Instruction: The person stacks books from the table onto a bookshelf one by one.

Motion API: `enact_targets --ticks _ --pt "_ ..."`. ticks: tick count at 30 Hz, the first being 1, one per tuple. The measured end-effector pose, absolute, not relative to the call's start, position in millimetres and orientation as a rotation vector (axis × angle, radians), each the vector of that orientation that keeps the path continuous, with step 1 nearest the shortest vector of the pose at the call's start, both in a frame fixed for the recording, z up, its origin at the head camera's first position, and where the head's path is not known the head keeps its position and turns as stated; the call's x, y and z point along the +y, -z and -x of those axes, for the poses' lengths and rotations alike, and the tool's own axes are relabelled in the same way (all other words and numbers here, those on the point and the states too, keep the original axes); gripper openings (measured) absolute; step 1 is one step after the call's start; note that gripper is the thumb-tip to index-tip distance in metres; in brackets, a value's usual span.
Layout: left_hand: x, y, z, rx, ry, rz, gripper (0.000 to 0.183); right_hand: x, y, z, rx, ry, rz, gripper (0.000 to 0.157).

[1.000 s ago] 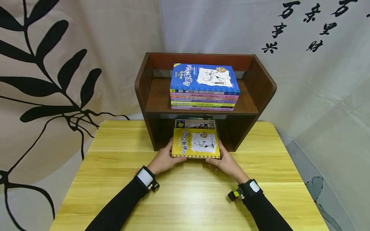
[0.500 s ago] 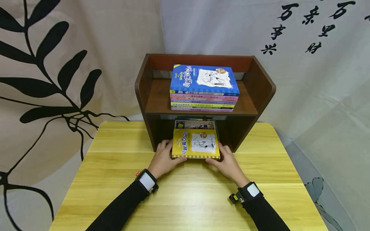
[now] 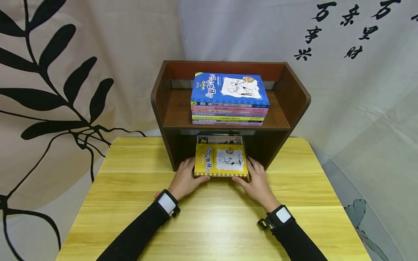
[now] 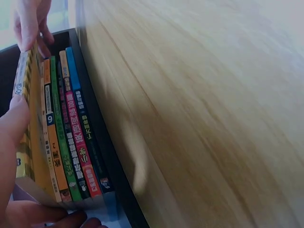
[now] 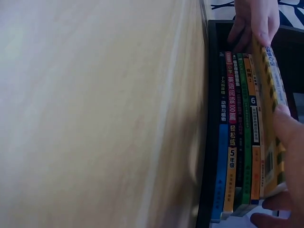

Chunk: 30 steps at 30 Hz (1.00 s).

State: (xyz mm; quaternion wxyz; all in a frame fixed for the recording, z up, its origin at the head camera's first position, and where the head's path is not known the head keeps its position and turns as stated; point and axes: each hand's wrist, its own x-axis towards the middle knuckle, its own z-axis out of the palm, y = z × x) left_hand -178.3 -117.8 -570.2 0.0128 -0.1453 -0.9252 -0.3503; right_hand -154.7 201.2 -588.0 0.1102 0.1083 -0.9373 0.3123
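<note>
A yellow comic-style paperback [image 3: 204, 168] lies flat on top of a stack of books [image 4: 71, 137] in the shelf's lower compartment. My left hand [image 3: 184, 181] holds its left front corner, thumb on the spine and fingers along the side. At the right front corner my right hand [image 3: 259, 184] holds it the same way. Both wrist views show the thumbs against the yellow spine, with the fingers partly hidden past the book ends. Beneath it, several coloured spines [image 5: 232, 137] face the front. Behind the yellow cover, another book's cover [image 3: 222, 140] shows.
The dark brown two-tier bookshelf [image 3: 297, 103] stands at the back of the wooden table [image 3: 212, 224]. On its upper tier sits a stack of books topped by a blue one [image 3: 205, 99]. Printed cloth [image 3: 137, 36] hangs behind.
The yellow book has shifted slightly inward to the shelf. My hands stay at its corners, and the fingers now show more along its sides than a second ago.
</note>
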Motion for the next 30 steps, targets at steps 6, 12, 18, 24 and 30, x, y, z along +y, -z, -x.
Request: enact_targets --ticks 6,12,18,24,30 --pt "-115.5 567.3 183.1 -2.880 1.100 0.415 0.095 200.7 582.5 162.1 -2.781 -0.972 -0.314 0.103" --pt "-113.5 567.7 190.3 -2.896 1.076 0.392 0.096 201.3 580.9 171.2 -2.812 -1.005 -0.295 0.101" --pt "-112.5 572.6 197.7 -2.913 1.044 0.365 0.102 201.8 582.3 179.4 -2.835 -1.018 -0.276 0.103" --pt "-111.5 573.2 204.5 -2.898 1.019 0.360 0.095 200.2 580.3 188.9 -2.827 -1.011 -0.288 0.100" --pt "-108.7 571.1 208.5 -2.884 0.987 0.347 0.092 200.0 578.6 196.3 -2.852 -0.943 -0.286 0.101"
